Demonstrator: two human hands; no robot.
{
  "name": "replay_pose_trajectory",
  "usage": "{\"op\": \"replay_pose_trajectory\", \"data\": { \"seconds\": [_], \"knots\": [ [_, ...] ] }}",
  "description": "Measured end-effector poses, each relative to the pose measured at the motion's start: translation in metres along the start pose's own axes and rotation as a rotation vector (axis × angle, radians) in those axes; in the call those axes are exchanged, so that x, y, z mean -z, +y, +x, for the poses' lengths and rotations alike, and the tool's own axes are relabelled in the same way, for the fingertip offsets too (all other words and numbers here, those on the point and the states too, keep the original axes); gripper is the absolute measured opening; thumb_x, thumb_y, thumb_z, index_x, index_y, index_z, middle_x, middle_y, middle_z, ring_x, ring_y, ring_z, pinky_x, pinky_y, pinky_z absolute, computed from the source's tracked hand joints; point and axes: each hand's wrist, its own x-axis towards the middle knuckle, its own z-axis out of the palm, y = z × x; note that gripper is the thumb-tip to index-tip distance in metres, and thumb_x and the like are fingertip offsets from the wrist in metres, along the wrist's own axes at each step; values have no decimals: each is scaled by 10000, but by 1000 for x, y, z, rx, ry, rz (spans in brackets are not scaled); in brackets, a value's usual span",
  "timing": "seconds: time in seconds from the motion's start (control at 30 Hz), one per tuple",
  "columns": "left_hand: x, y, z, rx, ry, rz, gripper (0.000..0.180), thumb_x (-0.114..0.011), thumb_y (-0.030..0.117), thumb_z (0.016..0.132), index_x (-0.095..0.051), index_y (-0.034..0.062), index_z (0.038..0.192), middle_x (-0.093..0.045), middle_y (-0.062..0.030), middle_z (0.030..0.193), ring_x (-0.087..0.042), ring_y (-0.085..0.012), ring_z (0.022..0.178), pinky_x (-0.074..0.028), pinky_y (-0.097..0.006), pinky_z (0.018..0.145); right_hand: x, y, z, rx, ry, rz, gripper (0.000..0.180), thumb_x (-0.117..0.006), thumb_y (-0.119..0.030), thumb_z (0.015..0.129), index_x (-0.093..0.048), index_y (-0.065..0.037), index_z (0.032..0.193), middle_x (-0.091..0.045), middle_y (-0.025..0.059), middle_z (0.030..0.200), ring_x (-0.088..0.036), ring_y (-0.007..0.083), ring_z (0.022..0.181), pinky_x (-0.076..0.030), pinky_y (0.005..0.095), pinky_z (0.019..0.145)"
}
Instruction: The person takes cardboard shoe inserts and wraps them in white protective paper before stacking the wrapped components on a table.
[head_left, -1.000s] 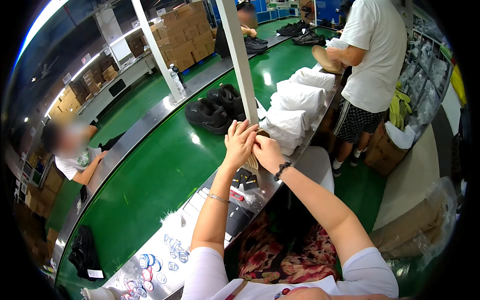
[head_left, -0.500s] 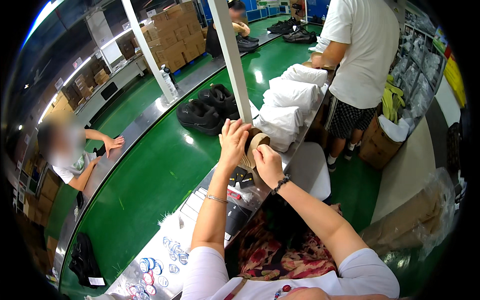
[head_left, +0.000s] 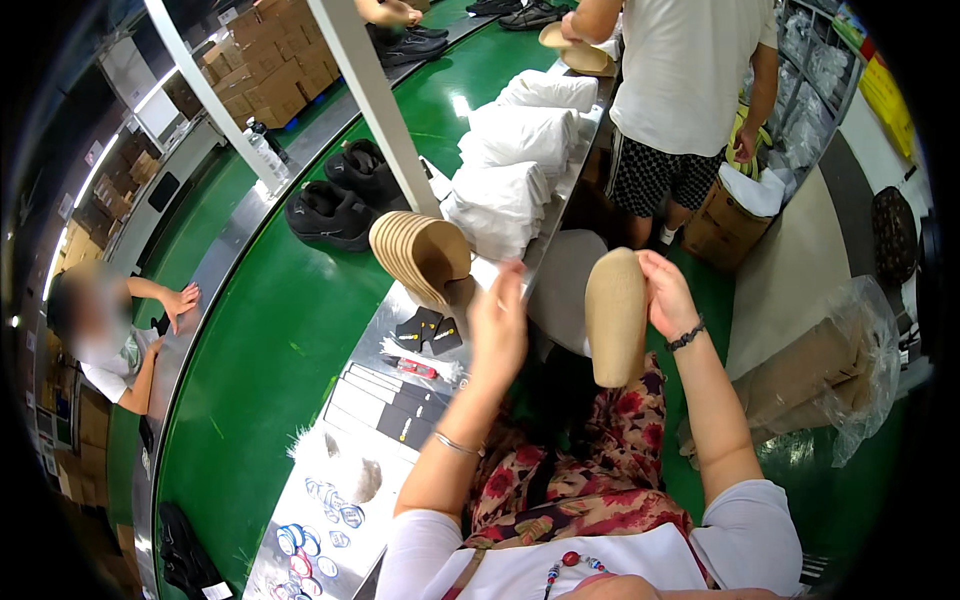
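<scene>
A tan curved shoe insert hangs upright in front of my lap, and my right hand is closed on its upper edge. My left hand, smeared by motion, is raised over the table edge just right of a nested stack of tan shoe inserts. I see no object in that hand, but its finger position is unclear. Below the stack lie several black tags, a red-handled tool and white cord ties. Black and white cards are laid in rows nearer me.
Black shoes stand on the green conveyor beside a white post. White wrapped bundles line the table edge. One co-worker stands ahead, handling tan inserts; another sits across the belt. Round stickers lie near left.
My right hand has drawn one tan insert away to the right. My left hand has come off the stack and moved nearer me. The view has shifted right.
</scene>
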Motion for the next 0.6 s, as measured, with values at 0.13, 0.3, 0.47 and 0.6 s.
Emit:
{"op": "replay_pose_trajectory", "data": {
  "seconds": [0.13, 0.3, 0.47, 0.6],
  "knots": [
    [-59, -92, -65, 936, -328, -663, 401, -486, 393, 919, -527, 58, 1135, -564, -51, 1116, -533, -172, 1025, -416, -320, 888, 31, 49, -4, -165, 58, 117, 195, -429, -131, 931, -557, -8, 1012, -608, 61, 963, -584, 149, 893, -461, 285, 821],
    [-61, -114, -83, 952, -249, -916, 446, -511, 368, 908, -500, -1, 1158, -577, -86, 1114, -560, -194, 999, -427, -352, 904, 47, 124, 18, -323, 111, 2, 233, -475, -218, 917, -576, -14, 966, -609, 58, 903, -580, 134, 818, -470, 278, 760],
    [-46, -131, -86, 1034, -34, -767, 343, -547, 260, 907, -526, -22, 1101, -602, -83, 1046, -570, -171, 969, -441, -306, 859, 84, 192, 85, 158, 104, -1148, 368, -507, -272, 876, -560, -7, 1124, -554, 191, 1135, -501, 359, 1067, -410, 336, 903],
    [-46, -155, -95, 1141, 22, -763, 357, -553, 259, 903, -522, -16, 1128, -593, -91, 1087, -561, -195, 999, -427, -318, 884, 78, 229, 123, 181, -57, -1623, 478, -499, -312, 878, -419, -109, 1303, -346, 148, 1380, -285, 337, 1287, -289, 449, 1017]
  ]
}}
